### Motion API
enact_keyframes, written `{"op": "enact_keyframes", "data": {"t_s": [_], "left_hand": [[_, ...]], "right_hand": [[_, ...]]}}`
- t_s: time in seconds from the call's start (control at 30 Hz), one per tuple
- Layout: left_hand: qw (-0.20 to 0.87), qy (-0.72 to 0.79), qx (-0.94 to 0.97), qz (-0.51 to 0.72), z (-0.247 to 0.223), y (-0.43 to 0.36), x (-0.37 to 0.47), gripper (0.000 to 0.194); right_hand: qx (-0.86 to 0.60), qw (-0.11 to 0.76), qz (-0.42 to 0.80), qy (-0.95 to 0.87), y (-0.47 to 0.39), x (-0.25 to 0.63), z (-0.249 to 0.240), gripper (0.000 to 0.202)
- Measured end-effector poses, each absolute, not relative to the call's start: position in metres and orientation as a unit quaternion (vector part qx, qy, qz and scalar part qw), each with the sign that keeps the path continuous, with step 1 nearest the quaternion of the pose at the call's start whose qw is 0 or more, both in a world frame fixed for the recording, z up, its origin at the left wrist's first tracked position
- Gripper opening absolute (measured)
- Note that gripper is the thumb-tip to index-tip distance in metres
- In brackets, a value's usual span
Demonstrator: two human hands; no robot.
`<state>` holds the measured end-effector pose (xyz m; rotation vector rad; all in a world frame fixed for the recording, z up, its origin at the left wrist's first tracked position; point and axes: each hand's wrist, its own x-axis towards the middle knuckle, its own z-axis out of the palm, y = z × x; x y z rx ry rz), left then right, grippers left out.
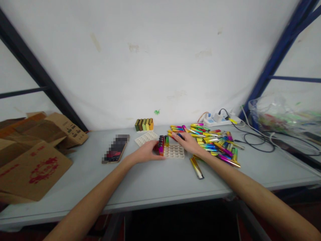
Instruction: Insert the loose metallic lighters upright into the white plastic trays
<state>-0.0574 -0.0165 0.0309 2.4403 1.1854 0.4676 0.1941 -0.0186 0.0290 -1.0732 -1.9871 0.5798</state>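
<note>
My left hand (pixel 148 151) curves around the left end of a pale tray (pixel 175 151) with rows of round holes. Its fingers and thumb hold a row of upright red-purple metallic tubes (pixel 161 147), shaped like lighters with dark tops. A green-gold upright tube (pixel 167 140) stands beside this row. At the near left edge of the pile of shiny tubes (pixel 213 140), my right hand (pixel 187 141) pinches a tube with a dark end (pixel 180 135); most of it is hidden by the fingers.
A second pale tray (pixel 146 138) lies behind my left hand. Several yellow-green upright tubes (pixel 144 124) stand by the wall. A phone (pixel 115 149) and cardboard boxes (pixel 37 167) are leftward; a power strip (pixel 218 119), cables and a plastic bag (pixel 278 113) rightward. One loose tube (pixel 197 168) lies in front.
</note>
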Motion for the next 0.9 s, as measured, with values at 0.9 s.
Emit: {"op": "enact_keyframes", "data": {"t_s": [0.9], "left_hand": [[0.181,0.416,0.876,0.164,0.029,-0.015,-0.058,0.059]], "right_hand": [[-0.397,0.375,0.112,-0.830,-0.015,0.194,0.018,0.036]]}}
